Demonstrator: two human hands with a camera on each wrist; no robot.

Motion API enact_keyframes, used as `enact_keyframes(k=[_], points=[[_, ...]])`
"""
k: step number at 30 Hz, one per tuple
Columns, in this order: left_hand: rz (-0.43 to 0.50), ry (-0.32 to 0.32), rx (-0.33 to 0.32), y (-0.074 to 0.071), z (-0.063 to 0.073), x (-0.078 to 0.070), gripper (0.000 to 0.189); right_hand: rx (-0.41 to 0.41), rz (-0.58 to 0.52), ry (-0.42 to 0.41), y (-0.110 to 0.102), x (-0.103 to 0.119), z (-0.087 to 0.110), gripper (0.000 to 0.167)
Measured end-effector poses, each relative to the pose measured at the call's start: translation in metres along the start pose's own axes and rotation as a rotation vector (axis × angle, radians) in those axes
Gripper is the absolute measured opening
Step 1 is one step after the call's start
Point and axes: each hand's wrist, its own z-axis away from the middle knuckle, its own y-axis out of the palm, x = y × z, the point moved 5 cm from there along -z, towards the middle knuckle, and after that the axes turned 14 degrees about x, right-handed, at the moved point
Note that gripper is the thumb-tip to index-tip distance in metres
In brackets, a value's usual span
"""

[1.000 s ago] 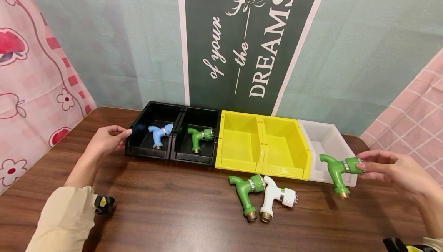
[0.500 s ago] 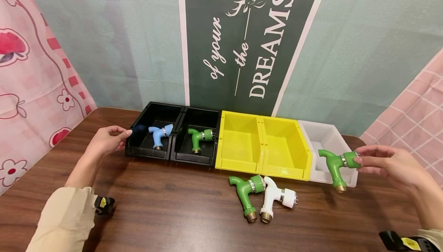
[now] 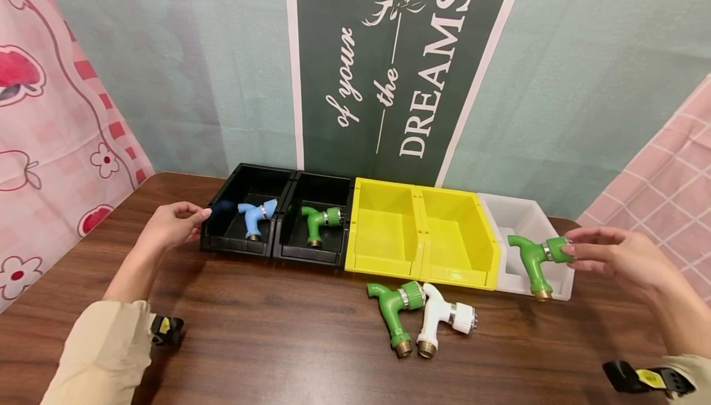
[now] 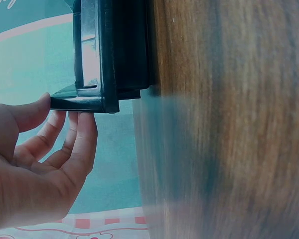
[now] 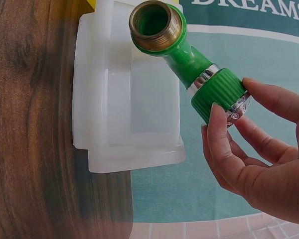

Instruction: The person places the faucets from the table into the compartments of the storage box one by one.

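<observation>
A green faucet [image 3: 534,263] with a brass threaded end hangs over the front of the white bin [image 3: 512,220], its ribbed knob [image 5: 219,93] pinched by my right hand [image 3: 624,263]. At the far left, my left hand [image 3: 174,226] holds the side wall of the outer black bin [image 4: 97,99], thumb on the rim and fingers against the outside. Inside that bin lies a blue faucet [image 3: 255,217]. A smaller-looking green faucet [image 3: 316,223] lies in the second black bin [image 3: 305,253]. On the table, another green faucet [image 3: 393,312] and a white faucet [image 3: 439,318] lie side by side.
Two yellow bins [image 3: 383,264] stand between the black bins and the white one, all in one row along the back of the wooden table [image 3: 266,337]. A printed curtain [image 3: 222,84] hangs right behind the row.
My right hand has moved the green faucet slightly up and left, from in front of the white bin to over its front part. My left hand stays on the black bin.
</observation>
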Motion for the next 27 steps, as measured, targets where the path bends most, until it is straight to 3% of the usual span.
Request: enact_keyframes(k=[27], points=[[-0.006, 0.009, 0.0, 0.0, -0.001, -0.001, 0.045, 0.032, -0.088, -0.028, 0.0, 0.024, -0.027, 0.025]])
